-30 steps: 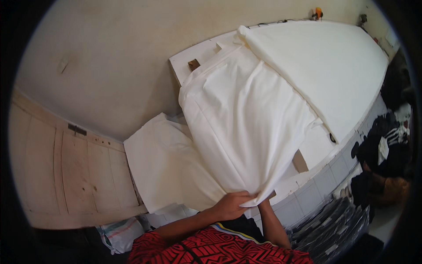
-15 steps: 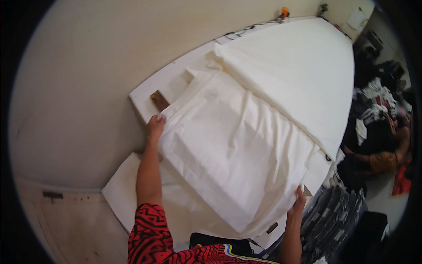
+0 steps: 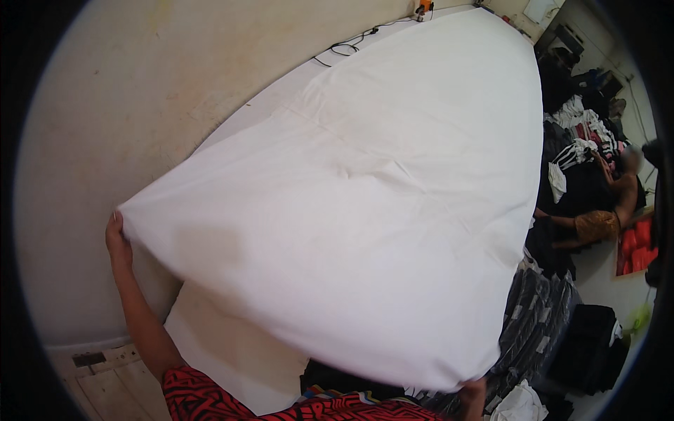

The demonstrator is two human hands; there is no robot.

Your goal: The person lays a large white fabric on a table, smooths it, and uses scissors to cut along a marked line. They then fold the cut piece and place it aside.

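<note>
Fingers [image 3: 114, 223] of the left hand [image 3: 118, 245] pinch a white sheet [image 3: 365, 231] corner, stretching it wide; right hand [image 3: 472, 394] grips its lower edge

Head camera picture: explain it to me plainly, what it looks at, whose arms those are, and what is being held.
There is no machine here. A person wears a wide-angle camera on the head, looking down, so straight edges curve near the rim. The arms in red patterned sleeves are the wearer's own. The left hand grips one corner of a large white sheet; the right hand holds the near corner at the bottom, mostly hidden. The sheet is spread wide over a long white table. At the right, another person sits among piles of clothes.
</note>
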